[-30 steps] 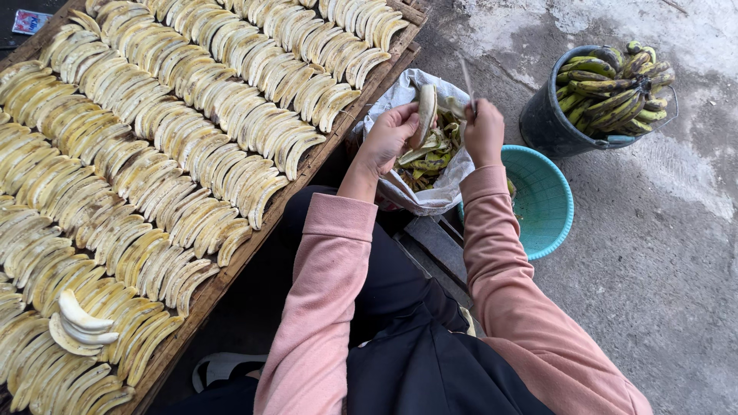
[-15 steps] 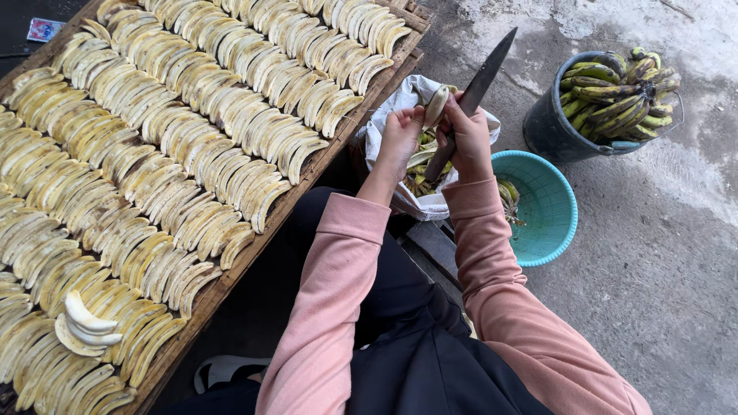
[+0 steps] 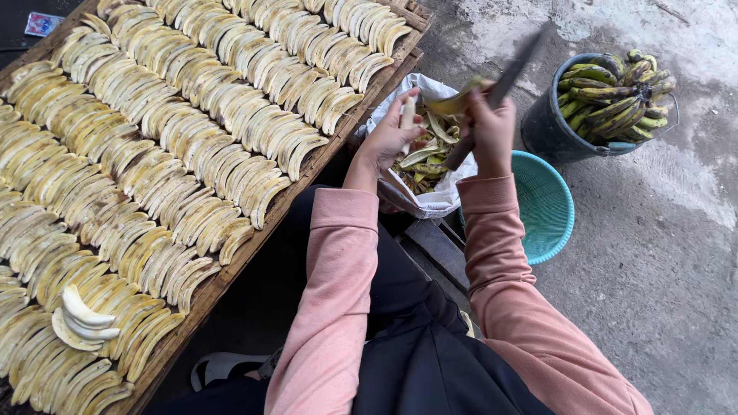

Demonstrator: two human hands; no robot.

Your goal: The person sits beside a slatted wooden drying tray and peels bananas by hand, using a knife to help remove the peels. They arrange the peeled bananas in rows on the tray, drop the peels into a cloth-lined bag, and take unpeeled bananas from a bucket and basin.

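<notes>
Banana [image 3: 407, 115] clamped in left hand [image 3: 388, 138] grip; right hand [image 3: 488, 131] grips one knife [image 3: 500, 88]; two buckets.

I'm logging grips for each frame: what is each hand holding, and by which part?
The right hand holds a knife by its handle. The left hand holds a peeled banana around its lower part.

knife [image 3: 503, 84] blade motion-blurred, drying tray [image 3: 231, 265] cut off at left edge, basket [image 3: 550, 207] half hidden behind sleeve
</notes>
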